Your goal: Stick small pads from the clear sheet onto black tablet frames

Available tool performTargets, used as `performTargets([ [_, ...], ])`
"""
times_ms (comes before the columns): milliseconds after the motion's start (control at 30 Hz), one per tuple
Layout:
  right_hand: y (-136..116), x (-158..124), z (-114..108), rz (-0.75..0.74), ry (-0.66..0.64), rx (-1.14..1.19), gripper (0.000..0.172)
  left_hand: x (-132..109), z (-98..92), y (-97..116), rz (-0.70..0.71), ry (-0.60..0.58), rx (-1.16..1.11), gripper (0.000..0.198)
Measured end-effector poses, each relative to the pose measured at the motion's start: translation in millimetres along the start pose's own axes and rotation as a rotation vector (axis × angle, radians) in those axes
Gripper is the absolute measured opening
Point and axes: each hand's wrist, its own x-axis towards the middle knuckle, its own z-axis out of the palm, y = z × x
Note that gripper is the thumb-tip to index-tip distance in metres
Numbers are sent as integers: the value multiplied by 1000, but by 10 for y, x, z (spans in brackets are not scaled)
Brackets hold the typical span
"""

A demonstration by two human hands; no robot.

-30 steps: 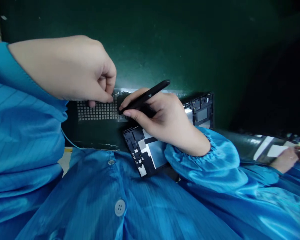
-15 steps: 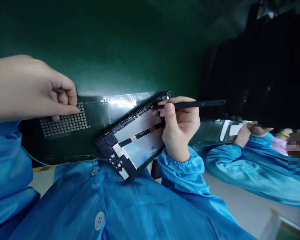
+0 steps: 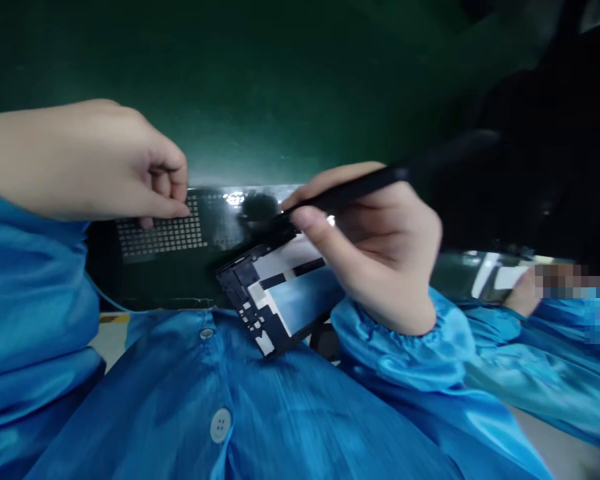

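My left hand (image 3: 113, 163) is closed, thumb and bent fingers pinching the upper edge of a clear sheet (image 3: 177, 233) covered in rows of small square pads. Between the thumb and fingers of my right hand (image 3: 390, 247) are black tweezers (image 3: 357, 188), blurred by motion, their tips pointing left. Below that hand, an opened phone-like device (image 3: 305, 300) rests slanted at the table's near edge, against my blue smock. Its inner side faces up, showing a silvery panel, a black strip and small white patches. The right hand covers its far right end.
The green tabletop (image 3: 230, 87) stretches ahead, with a glossy strip along its near part. A large black shape (image 3: 545, 173) stands at the right. Beyond my right arm, a co-worker's blue sleeve (image 3: 555, 367) and hand (image 3: 523, 293) are beside white pieces.
My right hand and the tweezers have lifted from the device, the tweezers swinging toward the sheet on the left. My left hand still pinches the sheet. The whole view has shifted slightly.
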Motion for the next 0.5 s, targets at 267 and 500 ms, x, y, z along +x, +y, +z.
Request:
performTargets([
  [267, 140, 303, 422, -90, -439, -1, 17, -57, -158, 494, -121, -162, 183, 31],
  [500, 61, 327, 430, -25, -460, 99, 7, -14, -168, 450, -120, -144, 182, 24],
])
